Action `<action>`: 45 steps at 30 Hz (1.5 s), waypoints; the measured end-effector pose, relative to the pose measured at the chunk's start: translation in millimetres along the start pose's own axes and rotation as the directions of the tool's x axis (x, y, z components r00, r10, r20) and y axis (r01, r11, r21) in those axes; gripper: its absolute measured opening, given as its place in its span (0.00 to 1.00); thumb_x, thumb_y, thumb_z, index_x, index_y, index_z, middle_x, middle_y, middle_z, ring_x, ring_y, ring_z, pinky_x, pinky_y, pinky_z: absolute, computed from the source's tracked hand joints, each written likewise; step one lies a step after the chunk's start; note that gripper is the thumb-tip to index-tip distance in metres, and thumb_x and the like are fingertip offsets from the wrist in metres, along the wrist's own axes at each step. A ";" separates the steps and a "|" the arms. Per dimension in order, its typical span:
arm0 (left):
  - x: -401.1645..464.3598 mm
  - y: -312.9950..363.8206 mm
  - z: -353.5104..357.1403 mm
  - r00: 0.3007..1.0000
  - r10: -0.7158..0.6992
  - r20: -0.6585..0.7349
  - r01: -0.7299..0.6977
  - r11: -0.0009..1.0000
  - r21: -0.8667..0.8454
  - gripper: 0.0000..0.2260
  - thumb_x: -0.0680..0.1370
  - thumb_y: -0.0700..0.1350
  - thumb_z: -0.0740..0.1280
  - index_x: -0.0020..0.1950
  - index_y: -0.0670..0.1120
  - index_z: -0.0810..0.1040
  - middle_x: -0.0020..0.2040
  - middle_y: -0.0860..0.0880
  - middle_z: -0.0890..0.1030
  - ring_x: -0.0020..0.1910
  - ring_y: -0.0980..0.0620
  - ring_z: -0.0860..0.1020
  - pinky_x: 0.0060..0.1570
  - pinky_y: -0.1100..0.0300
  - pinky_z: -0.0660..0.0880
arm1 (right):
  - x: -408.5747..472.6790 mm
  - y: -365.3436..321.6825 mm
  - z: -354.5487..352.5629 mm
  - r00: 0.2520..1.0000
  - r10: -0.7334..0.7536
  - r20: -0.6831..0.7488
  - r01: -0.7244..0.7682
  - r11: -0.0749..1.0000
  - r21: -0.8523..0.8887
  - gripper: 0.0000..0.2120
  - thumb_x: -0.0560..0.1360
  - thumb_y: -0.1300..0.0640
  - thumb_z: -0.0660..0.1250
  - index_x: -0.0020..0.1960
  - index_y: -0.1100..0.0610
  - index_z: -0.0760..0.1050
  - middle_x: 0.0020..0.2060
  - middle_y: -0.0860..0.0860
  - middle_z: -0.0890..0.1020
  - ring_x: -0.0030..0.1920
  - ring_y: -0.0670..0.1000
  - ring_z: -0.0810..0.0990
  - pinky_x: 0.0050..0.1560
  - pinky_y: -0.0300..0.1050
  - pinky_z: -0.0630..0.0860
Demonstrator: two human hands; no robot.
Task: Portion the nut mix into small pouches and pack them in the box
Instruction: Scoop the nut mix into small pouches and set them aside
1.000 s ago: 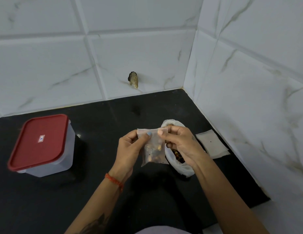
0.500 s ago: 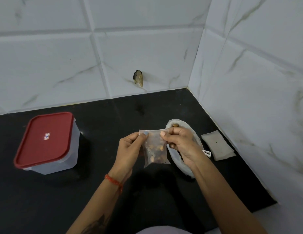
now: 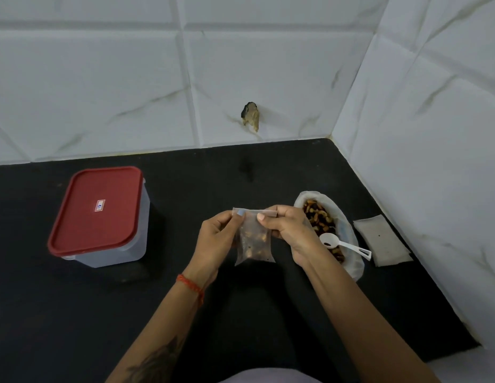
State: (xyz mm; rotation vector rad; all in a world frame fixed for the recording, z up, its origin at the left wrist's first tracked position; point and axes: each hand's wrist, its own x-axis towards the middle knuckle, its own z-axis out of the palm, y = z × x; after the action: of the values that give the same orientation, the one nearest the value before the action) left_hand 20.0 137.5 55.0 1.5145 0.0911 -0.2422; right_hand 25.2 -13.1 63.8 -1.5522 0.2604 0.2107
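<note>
Head view: I hold a small clear pouch up above the black counter, near the middle. My left hand pinches its top left corner and my right hand pinches the top edge on the right; nuts sit in its lower half.

If I have not pressed the top strip shut along its whole length, I judge the nuts could spill once the pouch tips toward the box. That box sits well apart to the left with its red lid on, so it has to be opened first. My right wrist hangs just beside the white spoon lying in the open bag of nut mix; a careless swing could flick it out. Empty pouches lie flat further right, by the wall.

The lid carries a small sticker, too small to read.
</note>
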 end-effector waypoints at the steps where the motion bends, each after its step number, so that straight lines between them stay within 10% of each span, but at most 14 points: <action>1: 1.8 -1.2 -3.1 1.000 -0.016 -0.010 0.016 1.000 -0.005 0.09 0.80 0.45 0.62 0.48 0.47 0.82 0.42 0.51 0.84 0.42 0.56 0.82 0.42 0.61 0.78 | 2.9 1.4 3.6 1.000 0.006 -0.002 -0.006 1.000 0.007 0.06 0.74 0.63 0.69 0.39 0.57 0.79 0.33 0.48 0.83 0.38 0.43 0.81 0.37 0.34 0.76; 16: 78.5 -44.2 -57.8 0.896 -0.204 -0.394 0.183 0.979 -0.090 0.06 0.78 0.44 0.65 0.46 0.47 0.82 0.48 0.44 0.83 0.48 0.45 0.82 0.50 0.45 0.80 | 97.6 32.8 69.9 0.989 0.099 -0.110 -0.108 0.991 -0.081 0.07 0.76 0.57 0.68 0.42 0.58 0.82 0.43 0.54 0.83 0.48 0.55 0.83 0.50 0.51 0.81; 25: 143.1 -29.3 -87.0 0.740 0.007 -0.673 0.189 0.958 0.217 0.09 0.79 0.43 0.63 0.48 0.42 0.81 0.46 0.45 0.82 0.46 0.47 0.79 0.47 0.55 0.76 | 176.6 14.8 125.4 0.991 -0.060 -0.119 0.009 0.922 -0.387 0.08 0.77 0.55 0.65 0.47 0.58 0.82 0.33 0.48 0.80 0.32 0.41 0.75 0.42 0.36 0.75; 30: 162.5 -29.3 -97.2 0.706 0.029 -0.707 0.247 0.927 0.284 0.09 0.80 0.43 0.62 0.49 0.42 0.81 0.47 0.46 0.82 0.42 0.54 0.75 0.41 0.61 0.70 | 203.6 19.2 140.6 0.985 -0.105 -0.140 0.015 0.848 -0.529 0.08 0.76 0.54 0.67 0.51 0.57 0.79 0.49 0.52 0.82 0.49 0.50 0.80 0.49 0.39 0.75; 36: 159.6 -36.9 -96.5 0.734 0.178 -0.655 0.195 0.869 0.455 0.11 0.80 0.42 0.61 0.59 0.43 0.77 0.58 0.44 0.76 0.54 0.49 0.76 0.52 0.60 0.73 | 202.1 25.3 141.9 0.964 -0.261 -0.058 0.156 0.724 -0.672 0.14 0.78 0.52 0.63 0.60 0.59 0.76 0.56 0.57 0.78 0.57 0.55 0.76 0.56 0.42 0.70; 40: 144.8 -54.2 -87.1 0.796 0.485 -0.361 -0.047 0.645 0.763 0.15 0.80 0.39 0.60 0.66 0.39 0.74 0.66 0.40 0.73 0.67 0.42 0.70 0.66 0.47 0.69 | 183.0 34.4 134.0 0.890 -0.433 0.146 0.404 0.598 -0.692 0.18 0.80 0.59 0.59 0.68 0.62 0.70 0.67 0.58 0.72 0.69 0.56 0.68 0.68 0.43 0.62; 45: 133.0 -68.9 -89.1 0.910 0.392 -0.133 -0.101 0.521 0.848 0.20 0.83 0.47 0.49 0.72 0.42 0.67 0.73 0.42 0.66 0.76 0.42 0.57 0.74 0.46 0.52 | 166.5 49.3 125.6 0.859 -0.383 0.340 0.502 0.498 -0.707 0.19 0.80 0.63 0.57 0.70 0.65 0.66 0.71 0.60 0.66 0.74 0.57 0.62 0.74 0.45 0.55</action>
State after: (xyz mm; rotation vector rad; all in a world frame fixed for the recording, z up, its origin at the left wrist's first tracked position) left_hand 142.6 210.0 -45.3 2.5066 -0.0057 0.2563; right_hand 173.6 107.9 -32.5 -2.4144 -0.4356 0.0019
